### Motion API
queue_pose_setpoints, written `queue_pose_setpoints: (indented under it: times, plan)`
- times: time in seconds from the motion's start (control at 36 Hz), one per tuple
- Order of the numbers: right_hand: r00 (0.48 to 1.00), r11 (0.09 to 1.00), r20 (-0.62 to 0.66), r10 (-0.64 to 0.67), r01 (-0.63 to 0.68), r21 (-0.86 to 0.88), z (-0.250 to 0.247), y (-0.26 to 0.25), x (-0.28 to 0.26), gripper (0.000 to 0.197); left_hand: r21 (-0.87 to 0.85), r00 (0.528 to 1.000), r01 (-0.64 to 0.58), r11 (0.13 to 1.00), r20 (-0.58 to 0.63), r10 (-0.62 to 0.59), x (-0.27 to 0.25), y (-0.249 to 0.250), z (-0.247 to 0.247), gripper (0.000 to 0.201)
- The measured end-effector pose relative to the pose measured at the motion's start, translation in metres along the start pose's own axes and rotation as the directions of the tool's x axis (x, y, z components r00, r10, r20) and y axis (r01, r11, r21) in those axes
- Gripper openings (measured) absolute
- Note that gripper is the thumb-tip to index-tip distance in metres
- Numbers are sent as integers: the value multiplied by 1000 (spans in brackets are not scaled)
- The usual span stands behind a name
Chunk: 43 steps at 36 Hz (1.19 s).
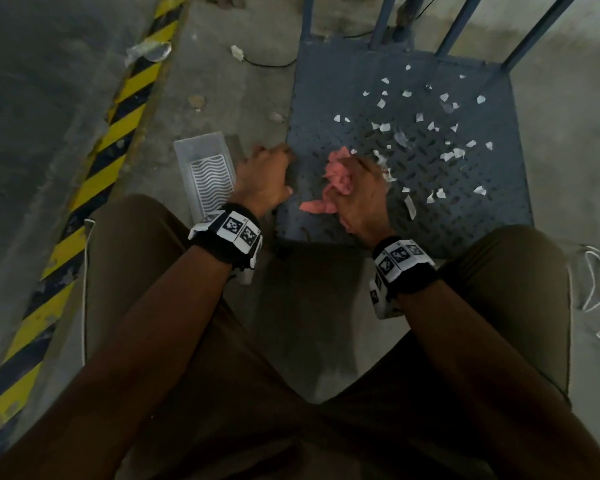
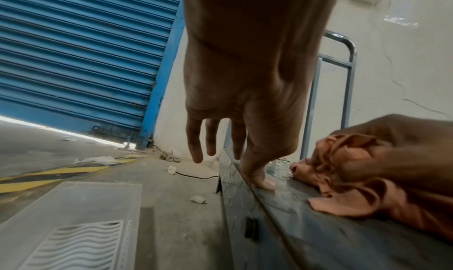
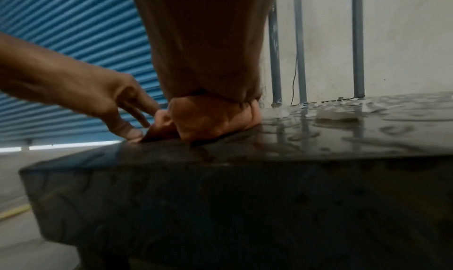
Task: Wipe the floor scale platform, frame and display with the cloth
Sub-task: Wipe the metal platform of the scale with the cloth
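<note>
Dozens of white paper scraps (image 1: 430,133) are scattered over the scale platform (image 1: 343,98) in our head view, and that's the first worry: our right hand (image 1: 355,195) has its fingers curled round the bunched pink cloth (image 1: 336,164) near the platform's front-left part, and a fast sweep would likely just fling those bits onto the concrete floor (image 1: 250,98) (or wedge them in the tread pattern). Our left hand (image 1: 264,174) sits at the platform's left edge with fingers loosely bent, holding nothing; beside it on the floor lies a clear plastic tray (image 1: 201,168). From the left wrist view, the thumb (image 2: 259,179) presses on the plate right at the rim while the other fingers hang loose over the side, and the cloth sits close by on the deck, so we figure a wipe toward that corner could run into our own thumb. A thin black cable (image 2: 196,176) trails on the floor by the scale, easy to snag. The right wrist view is blurry, but the fist is down on the glossy plate; slick metal means the cloth may skid. The display isn't visible anywhere, and the upright frame bars (image 3: 300,41) at the back look untouched.
</note>
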State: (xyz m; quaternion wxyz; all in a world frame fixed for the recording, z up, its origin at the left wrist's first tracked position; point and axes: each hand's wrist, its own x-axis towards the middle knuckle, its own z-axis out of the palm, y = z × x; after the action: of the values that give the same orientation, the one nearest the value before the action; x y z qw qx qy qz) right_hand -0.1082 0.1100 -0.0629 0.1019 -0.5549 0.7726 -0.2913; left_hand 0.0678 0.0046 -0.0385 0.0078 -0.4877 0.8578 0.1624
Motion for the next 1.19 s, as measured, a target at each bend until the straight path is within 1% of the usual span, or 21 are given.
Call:
queue_pose_setpoints:
  times: [0.03,0.08,0.19,0.25,0.31,0.36,0.44,0.47,0.53,0.58,0.64,0.69,0.72,0.83,0.89,0.94,1.03,1.08,1.14,1.19]
  plan:
    - [1000,1000,-8,4,-4,17,-1,-3,1,49,-3,1000,-8,1000,4,8,0,1,2,65]
    - [999,999,-25,-29,30,41,2,-12,1,49,-48,999,-12,999,40,14,1,2,5,66]
    - [990,990,74,-118,112,87,17,-34,-13,50,-122,991,-18,992,130,34,2,-1,-4,67]
    - [981,989,131,-141,132,72,24,-35,-21,53,-118,982,-43,992,180,64,3,-2,-11,80]
    - [977,989,154,-146,140,50,25,-29,-23,58,-84,973,-60,995,218,77,4,-2,-14,101]
    - [985,993,129,-114,110,38,21,-20,-19,57,-38,968,-75,996,237,82,1,-1,-13,114]
    - [999,1000,46,-5,5,1,9,-6,-7,54,9,973,-71,997,220,67,-3,0,-14,119]
    - [999,1000,35,6,-6,-19,4,-2,-3,56,15,977,-68,998,206,64,-3,1,-14,120]
    - [998,995,59,-6,12,-102,-2,-2,0,61,28,979,-61,998,194,54,-2,3,-16,121]
    - [996,970,70,-53,68,-235,-5,-6,-1,64,35,981,-54,998,187,47,-1,6,-16,121]
    - [990,946,77,-120,137,-294,-2,-8,-3,66,41,980,-51,998,192,42,0,7,-17,122]
    - [982,955,85,-166,182,-236,2,-9,-4,64,45,979,-40,998,204,30,0,8,-18,124]
    - [982,965,83,-171,183,-188,3,-8,-4,63,40,977,-37,999,210,28,0,8,-18,125]
    - [987,986,83,-139,146,-79,-1,-6,-1,55,30,977,-72,997,202,64,7,5,-10,127]
    - [986,988,77,-149,152,-39,-2,-10,-2,47,24,982,-83,996,175,78,10,2,-6,124]
    - [979,983,94,-182,182,10,1,-20,-6,45,7,985,-78,997,158,76,7,5,-10,114]
    - [950,966,176,-258,259,18,8,-34,-17,49,3,986,-57,998,160,56,4,8,-13,94]
    - [937,961,226,-265,276,-14,12,-33,-23,53,14,985,-47,999,165,45,3,10,-15,90]
    - [945,964,209,-254,264,-25,10,-26,-25,55,29,983,-39,999,178,33,1,15,-17,92]
    - [965,975,143,-218,223,-17,4,-15,-19,52,61,981,-65,996,184,53,0,20,-16,95]
